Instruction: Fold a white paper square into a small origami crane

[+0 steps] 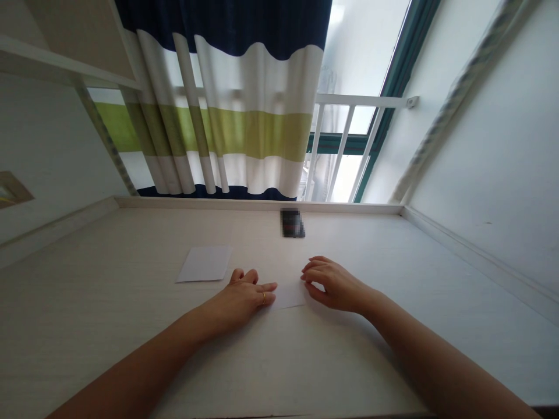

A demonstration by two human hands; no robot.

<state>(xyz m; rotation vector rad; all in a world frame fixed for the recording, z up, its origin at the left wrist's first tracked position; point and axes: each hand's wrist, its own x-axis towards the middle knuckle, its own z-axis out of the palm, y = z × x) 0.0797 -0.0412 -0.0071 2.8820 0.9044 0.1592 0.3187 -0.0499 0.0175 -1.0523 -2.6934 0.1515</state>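
A thin white sheet of paper lies on the white tabletop between my two hands. My left hand, with a gold ring on one finger, rests at the sheet's left side. Two of its fingers stretch out onto the paper; the others are bent and spread apart. At the right edge of the sheet, my right hand curves inward, thumb and fingertips brought together at the paper. Left of my left hand lies a flat white square of paper, apart from it.
A dark, blurred-out object sits near the tabletop's back edge. Behind the raised back rim hang striped curtains, beside a white railing and window. White walls stand at left and right.
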